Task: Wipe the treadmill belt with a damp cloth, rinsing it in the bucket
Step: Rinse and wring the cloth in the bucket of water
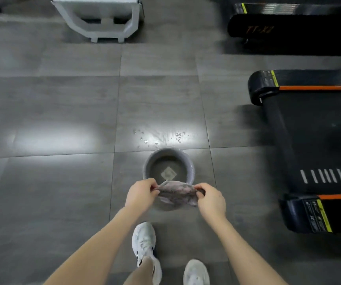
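Standing over the bucket (168, 161), left hand (140, 194) and right hand (211, 199) fingers pinching the cloth (176, 194) ends, looks mid-rinse; treadmill belt (317, 140) at right probably awaits more wiping.

Inspector: Footwear?
Recorder: White trainers; left shoe (145, 243) shows dark navy trim along its side; right shoe (196, 272) is plain, pale.
Inspector: Limbs?
Recorder: Left forearm (95, 243) and right forearm (243, 243) bare; left hand (140, 194) and right hand (211, 199) bare.
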`<action>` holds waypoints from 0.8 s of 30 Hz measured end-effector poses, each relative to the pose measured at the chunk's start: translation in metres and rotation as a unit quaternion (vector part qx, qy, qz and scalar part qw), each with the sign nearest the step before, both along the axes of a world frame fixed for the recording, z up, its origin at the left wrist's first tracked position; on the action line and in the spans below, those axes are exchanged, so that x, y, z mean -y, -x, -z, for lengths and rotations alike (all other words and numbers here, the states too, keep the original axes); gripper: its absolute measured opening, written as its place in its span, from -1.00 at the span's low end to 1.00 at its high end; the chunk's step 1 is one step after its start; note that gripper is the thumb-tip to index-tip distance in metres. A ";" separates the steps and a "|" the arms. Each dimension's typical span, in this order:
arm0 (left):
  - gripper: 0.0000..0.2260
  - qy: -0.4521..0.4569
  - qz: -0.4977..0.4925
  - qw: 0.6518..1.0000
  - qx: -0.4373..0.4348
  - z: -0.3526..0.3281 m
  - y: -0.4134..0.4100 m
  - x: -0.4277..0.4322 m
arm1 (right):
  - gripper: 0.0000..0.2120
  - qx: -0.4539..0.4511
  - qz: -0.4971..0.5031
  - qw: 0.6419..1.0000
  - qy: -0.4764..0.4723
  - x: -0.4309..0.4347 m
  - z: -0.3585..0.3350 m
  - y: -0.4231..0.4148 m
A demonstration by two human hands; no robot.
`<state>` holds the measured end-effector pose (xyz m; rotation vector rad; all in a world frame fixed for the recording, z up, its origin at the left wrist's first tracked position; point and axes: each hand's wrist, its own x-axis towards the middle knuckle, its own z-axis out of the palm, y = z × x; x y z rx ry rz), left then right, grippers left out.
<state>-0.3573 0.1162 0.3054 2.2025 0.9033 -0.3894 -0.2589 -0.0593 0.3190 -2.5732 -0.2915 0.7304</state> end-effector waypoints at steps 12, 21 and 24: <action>-0.66 -0.072 0.118 0.988 -0.062 0.277 -0.112 -0.070 | -0.75 0.107 -0.299 0.935 0.157 -0.069 0.290 -0.098; -0.67 -0.098 0.108 0.987 0.066 0.357 -0.175 -0.104 | -0.37 0.088 -0.448 0.887 0.068 -0.127 0.414 -0.139; -0.73 -0.112 0.084 0.981 0.136 0.363 -0.186 -0.109 | -0.35 0.168 -0.519 0.837 0.049 -0.145 0.439 -0.148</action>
